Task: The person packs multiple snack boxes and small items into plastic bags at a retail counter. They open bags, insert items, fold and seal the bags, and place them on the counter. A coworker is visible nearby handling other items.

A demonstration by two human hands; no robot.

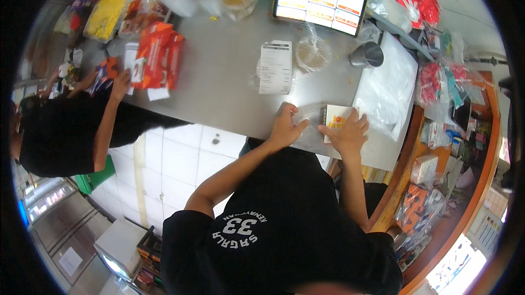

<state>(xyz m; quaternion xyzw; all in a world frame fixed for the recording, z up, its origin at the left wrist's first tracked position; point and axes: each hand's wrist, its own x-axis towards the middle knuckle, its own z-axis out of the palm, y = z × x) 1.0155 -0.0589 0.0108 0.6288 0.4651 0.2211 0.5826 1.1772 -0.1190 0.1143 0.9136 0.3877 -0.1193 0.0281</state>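
Near the front edge of the steel table, my right hand (348,133) rests with spread fingers on a small spiral-bound notepad (333,115) with a pale cover and yellow-orange lettering. My left hand (285,128) is just left of it, thumb and fingers apart. Between the two hands lies a piece of clear plastic (311,115); whether the left fingertips touch it is hard to tell. Beyond my left hand, a long printed receipt (275,68) lies on the table, partly over clear plastic. Beside it stands a round, clear plastic-wrapped container (313,54) with beige contents.
A lit tablet (320,1) stands at the back, with a metal cup (366,55) right of it. White plastic sheets (385,92) cover the table's right side. At left, a co-worker in black (65,133) reaches toward red-orange packages (156,57). Cluttered wooden shelving (421,185) borders the right.
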